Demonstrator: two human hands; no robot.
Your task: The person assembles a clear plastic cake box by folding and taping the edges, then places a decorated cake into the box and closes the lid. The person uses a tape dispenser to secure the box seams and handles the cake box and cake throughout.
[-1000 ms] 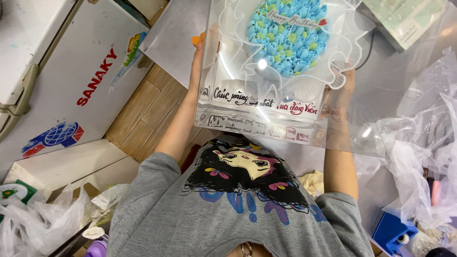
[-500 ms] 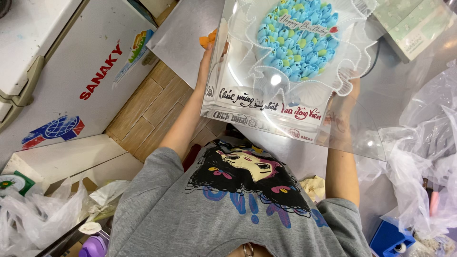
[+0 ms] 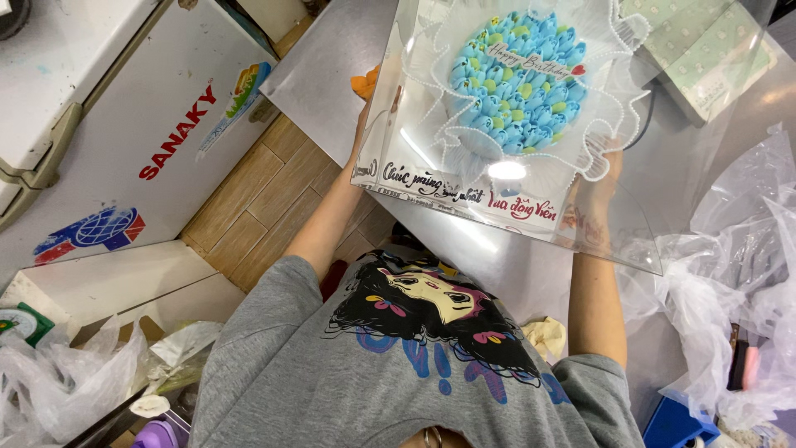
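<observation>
I hold a clear plastic cake box [image 3: 464,178] out in front of me above a steel table [image 3: 332,75]. Inside sits a round cake [image 3: 518,83] covered in blue and yellow piped flowers, with a white frilled border and a small tag on top. My left hand [image 3: 365,133] grips the box's left side. My right hand [image 3: 593,199] grips the right side, seen partly through the plastic. Handwritten lettering runs along the box's near wall.
A white chest freezer [image 3: 124,108] stands at the left over a strip of wooden floor [image 3: 265,199]. Crumpled clear plastic bags [image 3: 730,274] lie at the right. A pale green patterned box [image 3: 705,50] sits at the far right. More bags [image 3: 66,382] are at lower left.
The cake box has moved away from me and slightly right, with both hands still on its sides. My arms are stretched farther out.
</observation>
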